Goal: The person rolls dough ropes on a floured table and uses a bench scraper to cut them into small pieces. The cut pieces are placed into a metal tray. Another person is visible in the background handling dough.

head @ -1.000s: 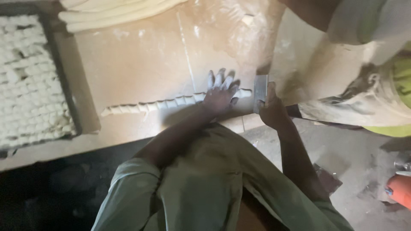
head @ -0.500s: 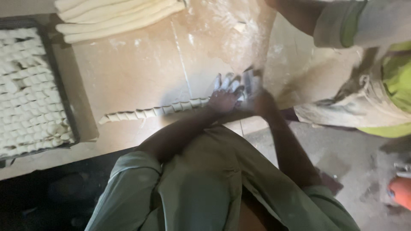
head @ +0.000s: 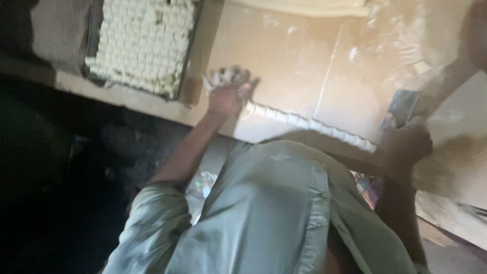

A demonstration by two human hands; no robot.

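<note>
A long rope of dough [head: 309, 123], cut into short pieces, lies across the floured brown worktop [head: 294, 56]. My left hand [head: 229, 87] rests on the rope's left end with its floury fingers spread. It is close to the corner of a dark tray [head: 188, 66] packed with several small white dough pieces [head: 142, 40]. My right hand [head: 406, 144] is at the rope's right end and grips a flat metal scraper [head: 403, 106], blade up. My grey-green shirt hides the worktop's near edge.
Uncut dough ropes [head: 304, 4] lie along the far edge of the worktop. Another person's arm [head: 469, 48] reaches in at the top right. The floor to the left of the worktop is dark.
My left hand has slid from beside the scraper to the rope's left end near the tray. The right hand stays on the scraper. The view has swung, so the tray sits higher.
</note>
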